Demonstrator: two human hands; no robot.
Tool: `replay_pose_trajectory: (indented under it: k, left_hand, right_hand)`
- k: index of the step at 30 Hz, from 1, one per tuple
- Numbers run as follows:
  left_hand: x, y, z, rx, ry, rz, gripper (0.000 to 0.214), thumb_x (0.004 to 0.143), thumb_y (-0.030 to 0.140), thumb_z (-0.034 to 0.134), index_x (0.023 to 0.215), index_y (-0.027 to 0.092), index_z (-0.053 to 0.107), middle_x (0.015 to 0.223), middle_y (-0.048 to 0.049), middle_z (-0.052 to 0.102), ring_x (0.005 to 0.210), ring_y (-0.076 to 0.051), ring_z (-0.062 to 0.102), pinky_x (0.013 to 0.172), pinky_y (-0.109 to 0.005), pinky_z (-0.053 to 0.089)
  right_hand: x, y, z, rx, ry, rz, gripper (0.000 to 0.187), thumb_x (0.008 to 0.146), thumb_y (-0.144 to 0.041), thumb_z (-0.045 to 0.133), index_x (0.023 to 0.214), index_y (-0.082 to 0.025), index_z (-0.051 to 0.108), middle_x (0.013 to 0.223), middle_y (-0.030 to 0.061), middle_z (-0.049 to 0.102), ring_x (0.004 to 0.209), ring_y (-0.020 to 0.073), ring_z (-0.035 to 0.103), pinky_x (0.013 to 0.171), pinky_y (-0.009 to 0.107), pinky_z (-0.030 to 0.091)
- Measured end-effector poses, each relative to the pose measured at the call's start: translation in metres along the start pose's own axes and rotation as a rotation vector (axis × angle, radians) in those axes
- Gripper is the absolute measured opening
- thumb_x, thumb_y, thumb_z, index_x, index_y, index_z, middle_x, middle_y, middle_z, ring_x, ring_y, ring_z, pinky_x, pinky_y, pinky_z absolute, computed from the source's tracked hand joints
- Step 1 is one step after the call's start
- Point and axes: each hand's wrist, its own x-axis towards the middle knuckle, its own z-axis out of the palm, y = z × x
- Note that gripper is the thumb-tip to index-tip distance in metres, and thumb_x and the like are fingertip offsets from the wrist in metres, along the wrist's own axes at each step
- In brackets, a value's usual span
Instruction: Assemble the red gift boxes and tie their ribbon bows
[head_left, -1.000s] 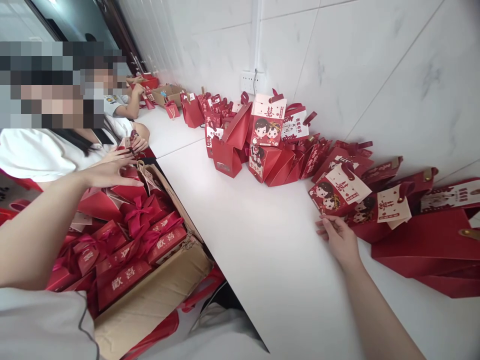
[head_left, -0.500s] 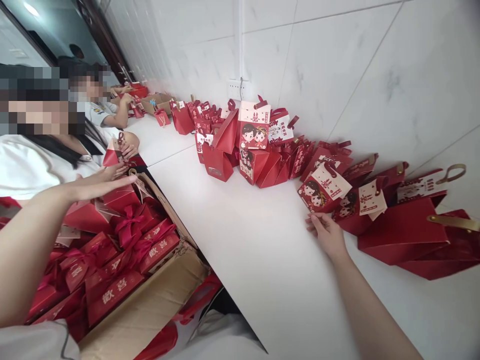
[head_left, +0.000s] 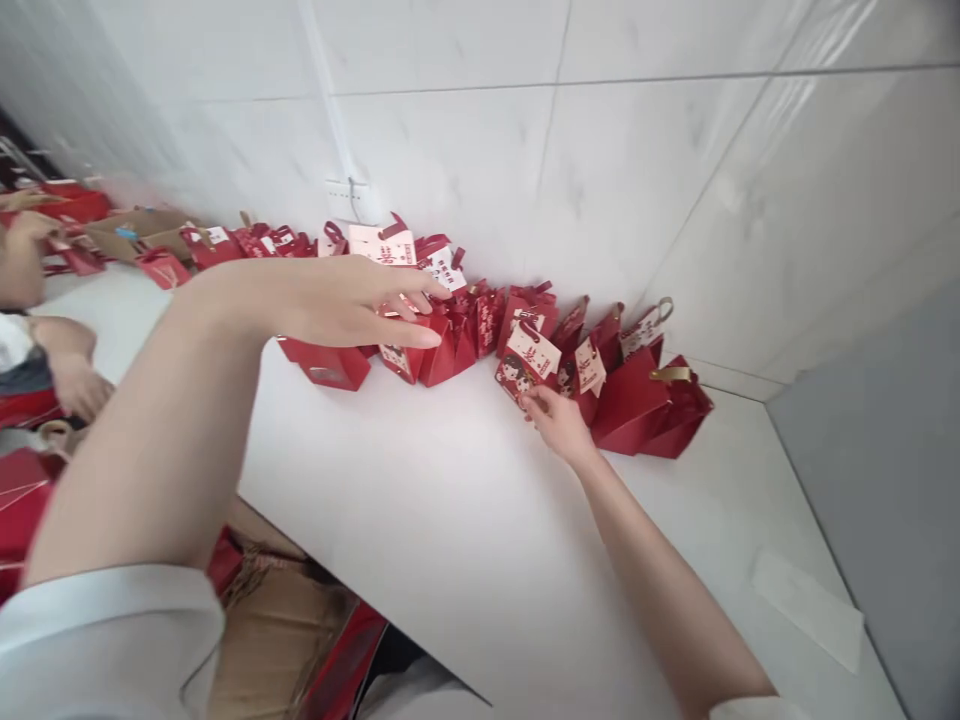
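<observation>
My right hand (head_left: 559, 422) has its thumb and fingers closed on the lower corner of a red gift box (head_left: 514, 376) printed with a cartoon couple. A cream tag (head_left: 534, 347) hangs on the front of that box. My left hand (head_left: 352, 300) is stretched out over the table, its fingers extended with nothing in them. Behind it, partly hidden, stand red gift boxes, one with a cream top (head_left: 381, 244). Close to my right hand are a tagged red box (head_left: 589, 368) and larger red boxes (head_left: 628, 408) with gold-coloured straps.
The white table (head_left: 420, 500) runs along a tiled wall (head_left: 480, 150). At the lower left is a cardboard carton (head_left: 274, 635) beside red boxes. A co-worker's hand (head_left: 81, 385) shows at the left; an open brown carton (head_left: 142, 232) stands farther back.
My left hand has swung right, from above the carton to over the table near the row of boxes. The view has turned right. My right hand stays at the couple-printed box.
</observation>
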Motion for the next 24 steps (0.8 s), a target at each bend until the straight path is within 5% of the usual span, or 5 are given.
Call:
replay_pose_trajectory:
  k: [5,8,11,16,24]
  left_hand:
    - [0.053,0.024,0.022,-0.231,-0.003,0.143,0.065,0.085,0.055,0.053,0.143,0.029,0.043,0.135,-0.0013,0.057,0.132,-0.029,0.047,0.109,-0.045,0.032]
    - [0.084,0.018,0.073,-0.585,0.043,0.330,0.058,0.089,0.052,0.049,0.141,0.028,0.044,0.137,-0.0059,0.057,0.126,-0.023,0.054,0.108,-0.037,0.039]
    - [0.109,0.009,0.125,-0.629,-0.201,0.362,0.060,0.087,0.053,0.055,0.138,0.023,0.046,0.135,-0.0112,0.057,0.121,-0.022,0.057,0.105,-0.036,0.043]
    - [0.115,0.002,0.148,-0.499,-0.499,0.313,0.061,0.087,0.055,0.055,0.141,0.026,0.044,0.138,-0.0098,0.056,0.125,-0.022,0.055,0.106,-0.035,0.042]
    - [0.111,-0.005,0.135,-0.380,-0.401,0.210,0.064,0.087,0.063,0.049,0.142,0.032,0.042,0.138,-0.0062,0.057,0.126,-0.024,0.055,0.103,-0.035,0.044]
  right_hand:
    - [-0.006,-0.054,-0.089,-0.080,0.514,-0.211,0.030,0.092,-0.043,0.049,0.103,-0.021,0.065,0.097,0.0060,0.072,0.088,0.0203,0.067,0.082,0.033,0.050]
    - [-0.012,-0.052,-0.137,-0.192,0.717,-0.166,0.029,0.089,-0.039,0.051,0.104,-0.018,0.065,0.100,0.0091,0.069,0.093,0.0234,0.065,0.084,0.039,0.050]
    - [-0.015,-0.031,-0.167,-0.390,0.900,-0.005,0.026,0.085,-0.035,0.054,0.098,-0.018,0.068,0.104,0.0119,0.066,0.100,0.0277,0.061,0.091,0.047,0.045]
    - [-0.015,-0.015,-0.181,-0.420,0.672,0.086,0.031,0.085,-0.048,0.055,0.093,-0.022,0.069,0.106,0.0113,0.066,0.102,0.0283,0.060,0.088,0.043,0.045]
    - [-0.006,0.005,-0.187,-0.563,0.430,0.300,0.031,0.081,-0.048,0.057,0.096,-0.022,0.063,0.092,0.0108,0.071,0.079,0.0272,0.064,0.063,0.035,0.044]
